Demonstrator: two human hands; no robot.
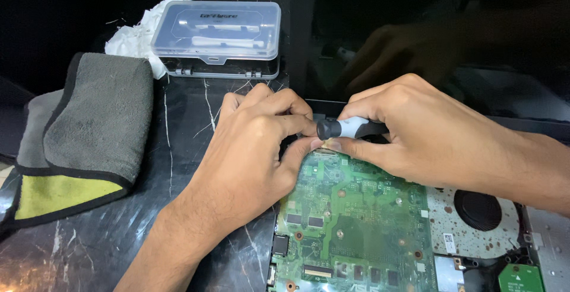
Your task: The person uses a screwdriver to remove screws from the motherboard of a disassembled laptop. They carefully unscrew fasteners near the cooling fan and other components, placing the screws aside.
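Observation:
An opened laptop lies at the right with its green circuit board (350,221) exposed. My right hand (427,131) grips a small screwdriver with a black and grey handle (347,128), held sideways over the board's top edge. My left hand (255,143) rests beside it, fingers curled, thumb and fingertips touching the board's top left corner and the screwdriver's end. The screwdriver's tip is hidden behind my hands.
A folded grey and yellow cloth (89,131) lies at the left on the dark marble table (178,108). A clear plastic tool case (217,30) stands at the back, crumpled white tissue (133,36) beside it. A round fan (478,209) sits right of the board; the laptop's dark screen (451,30) reflects my hands.

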